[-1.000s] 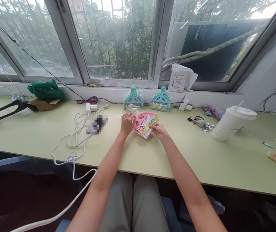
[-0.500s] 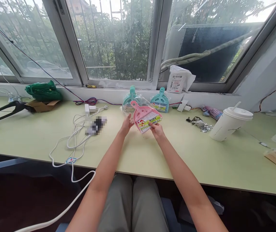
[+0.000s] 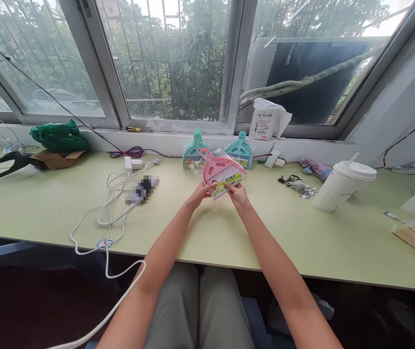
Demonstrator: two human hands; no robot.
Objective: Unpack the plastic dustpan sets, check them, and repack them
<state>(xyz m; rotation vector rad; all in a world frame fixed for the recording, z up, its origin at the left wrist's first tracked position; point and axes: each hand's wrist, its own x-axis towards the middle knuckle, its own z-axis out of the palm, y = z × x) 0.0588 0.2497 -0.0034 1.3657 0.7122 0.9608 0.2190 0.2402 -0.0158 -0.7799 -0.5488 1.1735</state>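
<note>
In the head view, the pink dustpan set is up in both hands, over the middle of the worktop. The left hand pinches its near left corner, thumb on top; the right hand pinches the near right edge, thumb over the label. So the grasp looks done, and letting go is a step not yet taken! Beyond it, at the far edge, stand the left teal dustpan and the right teal dustpan, both free of the hands.

And the set itself: tilted, handle pointing far and a little left, cut-outs below that, then a row of white bristles fanning toward the near side. The label is yellow-green, with red artwork at its left end. Clear film crinkles just beside it on the left; whether it wraps the whole set, the view cannot tell.
</note>
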